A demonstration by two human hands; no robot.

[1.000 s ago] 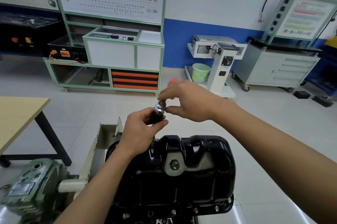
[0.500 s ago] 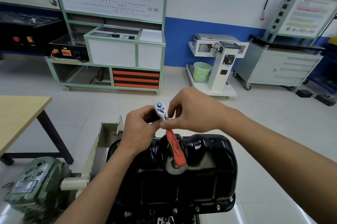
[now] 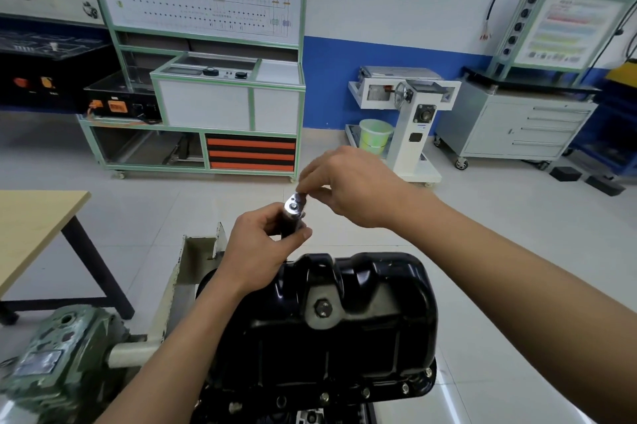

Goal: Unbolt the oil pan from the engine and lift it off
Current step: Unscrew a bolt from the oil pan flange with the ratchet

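While the left hand point(image 3: 258, 247) is gripping the dark socket point(image 3: 291, 227) under the ratchet point(image 3: 293, 205), the right hand point(image 3: 351, 189) is pinching the ratchet's head. The red handle, hanging over the pan point(image 3: 362, 337) half a second ago, is no longer showing, so the tool is likely still being set up. The pan is sitting on the engine below both hands, with its rim bolts point(image 3: 366, 392) still in.
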